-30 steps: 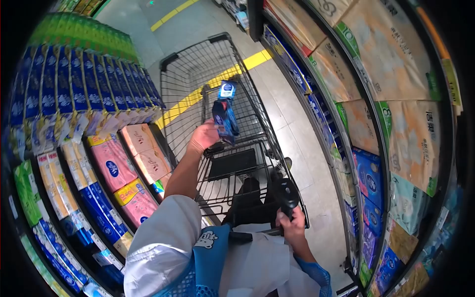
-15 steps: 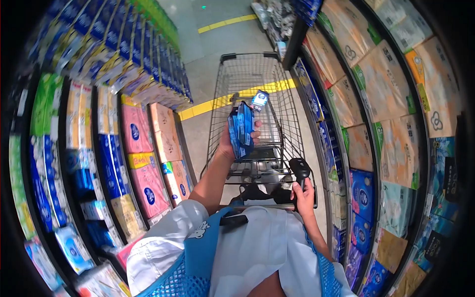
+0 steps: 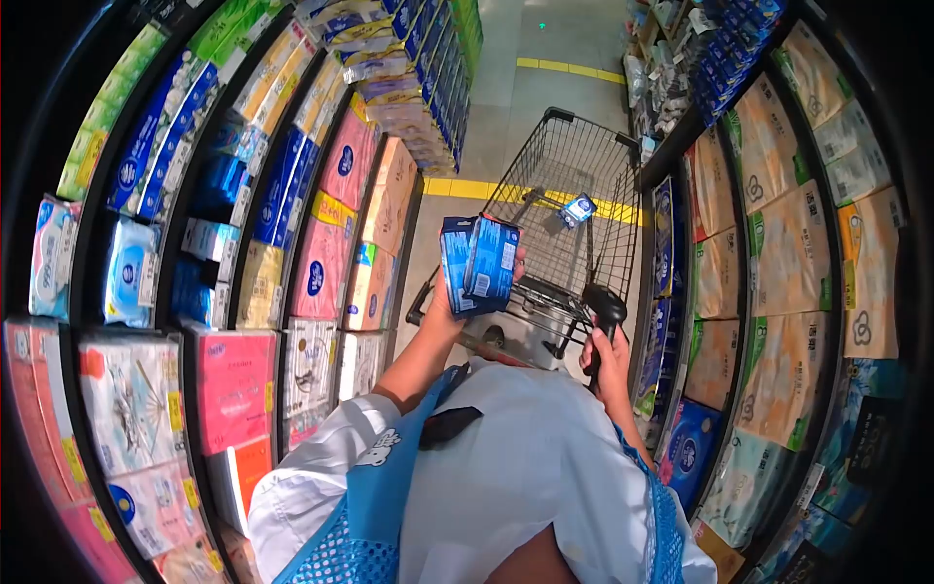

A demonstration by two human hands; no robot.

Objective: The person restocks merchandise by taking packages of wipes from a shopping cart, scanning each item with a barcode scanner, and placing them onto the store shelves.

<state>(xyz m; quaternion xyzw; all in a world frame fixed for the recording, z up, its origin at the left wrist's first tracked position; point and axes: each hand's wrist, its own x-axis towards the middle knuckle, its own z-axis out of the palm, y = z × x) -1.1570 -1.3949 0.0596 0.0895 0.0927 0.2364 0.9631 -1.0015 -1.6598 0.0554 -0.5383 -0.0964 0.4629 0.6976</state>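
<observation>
My left hand (image 3: 449, 297) is closed round two dark blue packets (image 3: 491, 265), held up side by side with printed labels and a barcode facing me. In my right hand (image 3: 611, 355) is a black handheld scanner (image 3: 605, 308), its head pointing up. Beyond both hands stands a black wire shopping cart (image 3: 559, 161), turned a little to the right. A small blue and white pack (image 3: 579, 209) lies inside the cart.
Shelves of tissue packs line the left side (image 3: 233, 389) and the right side (image 3: 783, 292). Stacked blue packs (image 3: 428, 88) stand at the far left. Yellow floor strips (image 3: 457, 188) cross the aisle beyond.
The view has swung left, so the cart now sits further right. My left hand has lifted the blue packets out of the cart area and spread them apart. My right hand still has the scanner.
</observation>
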